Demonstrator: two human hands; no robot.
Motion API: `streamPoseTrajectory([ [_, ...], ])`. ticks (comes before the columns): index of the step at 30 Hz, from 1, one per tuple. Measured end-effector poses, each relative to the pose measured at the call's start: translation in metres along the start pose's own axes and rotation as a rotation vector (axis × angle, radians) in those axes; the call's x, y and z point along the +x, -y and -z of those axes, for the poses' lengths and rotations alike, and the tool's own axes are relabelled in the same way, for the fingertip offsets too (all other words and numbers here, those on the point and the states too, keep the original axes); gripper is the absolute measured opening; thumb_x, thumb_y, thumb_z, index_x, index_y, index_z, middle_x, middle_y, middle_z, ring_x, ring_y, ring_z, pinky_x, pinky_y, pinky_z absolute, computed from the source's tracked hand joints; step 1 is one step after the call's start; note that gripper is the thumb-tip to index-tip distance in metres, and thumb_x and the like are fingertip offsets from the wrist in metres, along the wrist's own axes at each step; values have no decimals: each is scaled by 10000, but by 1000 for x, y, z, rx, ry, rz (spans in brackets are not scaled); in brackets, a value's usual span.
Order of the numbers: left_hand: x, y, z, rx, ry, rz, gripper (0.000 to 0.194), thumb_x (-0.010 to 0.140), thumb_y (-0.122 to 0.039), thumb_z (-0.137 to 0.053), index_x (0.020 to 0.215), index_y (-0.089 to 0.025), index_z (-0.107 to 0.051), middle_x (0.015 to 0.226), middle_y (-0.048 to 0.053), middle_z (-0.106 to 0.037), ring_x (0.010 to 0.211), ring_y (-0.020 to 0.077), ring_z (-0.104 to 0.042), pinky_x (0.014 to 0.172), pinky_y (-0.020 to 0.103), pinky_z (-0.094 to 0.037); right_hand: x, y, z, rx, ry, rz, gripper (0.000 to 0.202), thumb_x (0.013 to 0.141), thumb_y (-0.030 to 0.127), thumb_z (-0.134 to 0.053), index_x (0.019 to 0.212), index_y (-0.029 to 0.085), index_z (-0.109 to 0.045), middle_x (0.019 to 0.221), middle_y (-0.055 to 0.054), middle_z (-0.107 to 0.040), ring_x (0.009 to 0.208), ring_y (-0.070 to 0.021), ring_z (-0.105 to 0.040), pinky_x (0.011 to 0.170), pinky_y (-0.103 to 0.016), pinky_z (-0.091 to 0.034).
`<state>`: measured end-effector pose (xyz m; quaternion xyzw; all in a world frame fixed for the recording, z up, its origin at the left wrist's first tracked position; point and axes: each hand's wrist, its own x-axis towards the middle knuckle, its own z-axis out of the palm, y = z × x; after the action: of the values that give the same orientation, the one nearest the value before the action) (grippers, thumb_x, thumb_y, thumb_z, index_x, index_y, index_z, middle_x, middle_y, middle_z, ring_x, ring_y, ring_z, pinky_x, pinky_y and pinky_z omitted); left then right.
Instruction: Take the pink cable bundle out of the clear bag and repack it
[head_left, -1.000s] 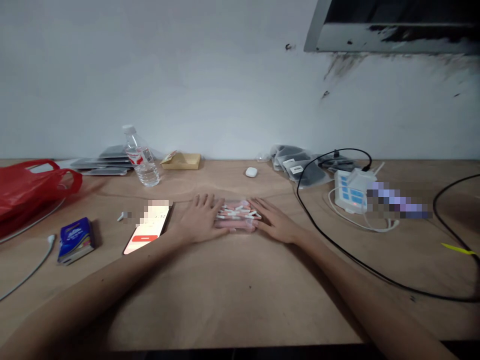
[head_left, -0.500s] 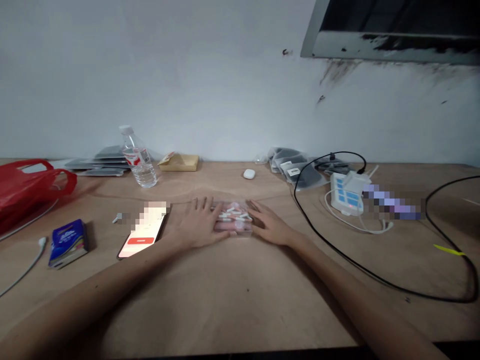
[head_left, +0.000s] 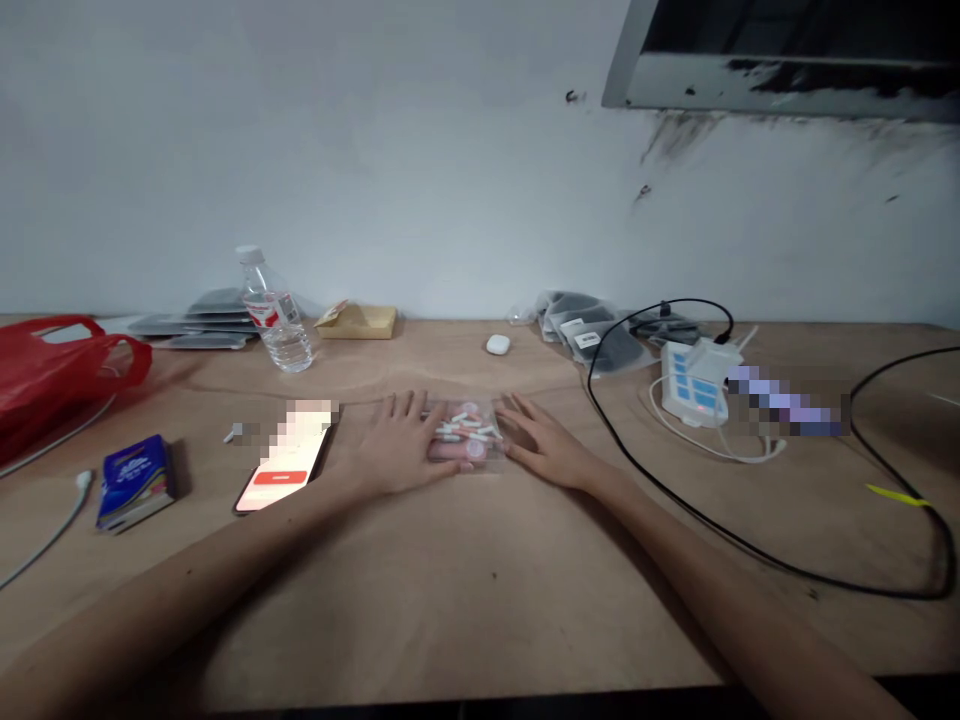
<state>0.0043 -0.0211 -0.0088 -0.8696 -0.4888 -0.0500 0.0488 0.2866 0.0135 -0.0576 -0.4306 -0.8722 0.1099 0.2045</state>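
Note:
A clear, flat case [head_left: 469, 425] with several small white and pink pieces and a pink roll-like item lies on the wooden table, between my hands. My left hand [head_left: 394, 445] is spread flat, its thumb and fingers over the left side of the case. On the other side, my right hand [head_left: 546, 442] rests with fingers apart, fingertips at the case's right edge. Neither hand is closed around anything. Left of my left hand lies a phone [head_left: 281, 470] with a lit screen.
A water bottle [head_left: 277, 325], yellow box [head_left: 364, 322] and white case [head_left: 498, 344] stand behind. Blue tissue pack [head_left: 135, 482] and red bag [head_left: 60, 380] are left. Grey packets [head_left: 592, 330], power strip [head_left: 694, 385] and looping black cable [head_left: 720, 535] occupy the right.
The pieces inside the clear case look slightly shifted. The view has tilted a little, and both hands stay nearly in place beside the case.

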Motion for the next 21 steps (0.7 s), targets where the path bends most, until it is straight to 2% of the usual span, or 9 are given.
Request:
streamPoseTrajectory([
  [3,-1,-1,0,-19,-2,8,877,865,-822,-381,1502,-221,-410,1465,194,-466,1355,413,-408,1096,568,-292,0,-9,-2,1,-88,-49,780,916,663,-512,1516,177,-406,1554,-210,-423,1438,-371,-399,1148,-592,-351],
  [6,-1,-1,0,-37,-9,7,868,864,-825,-380,1495,-230,-419,1458,193,-466,1346,419,-410,1094,582,-286,0,-13,-5,-15,-95,-93,869,887,713,-508,1535,152,-366,1544,-228,-431,1417,-406,-417,1134,-625,-355],
  [13,-2,-1,1,-70,-26,-10,854,868,-811,-388,1491,-227,-422,1450,189,-474,1346,423,-406,1102,585,-278,0,-14,-2,-27,-67,-41,650,918,653,-527,1393,210,-562,1512,-181,-488,1411,-372,-432,1132,-598,-362],
  [16,-3,-2,2,-60,-24,-28,844,876,-804,-377,1480,-217,-432,1453,190,-478,1357,414,-398,1103,565,-284,0,-12,1,-14,-38,7,590,939,599,-532,1404,237,-564,1544,-165,-457,1426,-363,-415,1131,-599,-361],
  [21,-2,-1,2,-39,-27,-22,832,879,-800,-382,1482,-228,-430,1459,198,-466,1340,417,-416,1088,567,-296,1,-2,-3,-12,26,73,515,1031,437,-365,1449,190,-536,1614,-156,-348,1502,-334,-292,1190,-575,-291],
])
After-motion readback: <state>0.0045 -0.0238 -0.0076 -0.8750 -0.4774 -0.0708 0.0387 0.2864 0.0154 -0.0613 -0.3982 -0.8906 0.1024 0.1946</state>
